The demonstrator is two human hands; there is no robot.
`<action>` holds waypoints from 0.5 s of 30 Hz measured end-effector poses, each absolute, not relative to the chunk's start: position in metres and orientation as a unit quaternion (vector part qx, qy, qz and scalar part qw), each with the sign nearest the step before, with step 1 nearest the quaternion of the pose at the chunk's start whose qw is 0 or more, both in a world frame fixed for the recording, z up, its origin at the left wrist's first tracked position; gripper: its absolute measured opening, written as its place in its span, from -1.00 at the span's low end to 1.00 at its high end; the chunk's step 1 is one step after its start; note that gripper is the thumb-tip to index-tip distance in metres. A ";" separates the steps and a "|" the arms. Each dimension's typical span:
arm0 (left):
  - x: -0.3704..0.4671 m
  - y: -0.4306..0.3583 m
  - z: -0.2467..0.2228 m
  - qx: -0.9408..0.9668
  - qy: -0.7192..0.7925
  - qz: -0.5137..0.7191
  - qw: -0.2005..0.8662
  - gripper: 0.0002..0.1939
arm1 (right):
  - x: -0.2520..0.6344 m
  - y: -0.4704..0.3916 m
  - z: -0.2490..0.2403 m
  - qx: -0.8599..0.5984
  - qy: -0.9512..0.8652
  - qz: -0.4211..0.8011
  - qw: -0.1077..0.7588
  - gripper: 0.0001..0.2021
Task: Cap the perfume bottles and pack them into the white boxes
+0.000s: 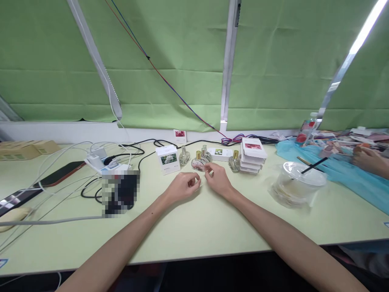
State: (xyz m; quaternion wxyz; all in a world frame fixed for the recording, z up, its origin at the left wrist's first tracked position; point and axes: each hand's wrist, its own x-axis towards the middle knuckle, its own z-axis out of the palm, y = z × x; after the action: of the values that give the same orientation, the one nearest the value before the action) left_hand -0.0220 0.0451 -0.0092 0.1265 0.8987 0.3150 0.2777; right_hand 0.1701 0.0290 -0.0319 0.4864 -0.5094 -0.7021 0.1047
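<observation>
My left hand [183,185] rests low over the table, its fingers curled in with nothing visible in them. Beside it, my right hand [218,178] has bent fingers slightly apart. Its fingertips overlap the edge of a pinkish glass perfume bottle [198,164] with a gold neck; I cannot tell whether they touch it. Close behind stands a clear perfume bottle [205,154]. Another clear bottle [184,156] is to the left, near an upright white box [168,160] with a white flower picture. A gold-necked bottle [234,162] stands to the right.
Several stacked white boxes [253,156] stand right of the bottles, and a white box [221,154] lies behind them. A lidded plastic tub [299,182] sits farther right. Cables and a power strip [117,168] crowd the left. Another person's hand [370,160] is at the far right, over blue fabric [340,178].
</observation>
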 end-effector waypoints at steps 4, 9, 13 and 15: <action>-0.020 0.042 -0.008 0.899 0.316 0.269 0.142 -0.81 | 0.181 0.033 -0.032 -0.558 -0.676 0.062 0.477 -0.71; -0.020 0.041 -0.008 0.899 0.316 0.264 0.150 -0.79 | 0.187 0.038 -0.038 -0.591 -0.648 0.059 0.476 -0.66; -0.019 0.039 -0.009 0.901 0.312 0.258 0.155 -0.79 | 0.184 0.038 -0.041 -0.583 -0.663 0.073 0.464 -0.60; -0.019 0.039 -0.009 0.901 0.311 0.257 0.157 -0.78 | 0.181 0.037 -0.040 -0.582 -0.674 0.070 0.450 -0.58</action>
State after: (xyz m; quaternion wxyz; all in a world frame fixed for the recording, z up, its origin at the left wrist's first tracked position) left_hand -0.0189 0.0386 -0.0093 0.1571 0.9015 0.3113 0.2565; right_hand 0.1811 0.0367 -0.0400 0.4498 -0.5816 -0.6742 0.0696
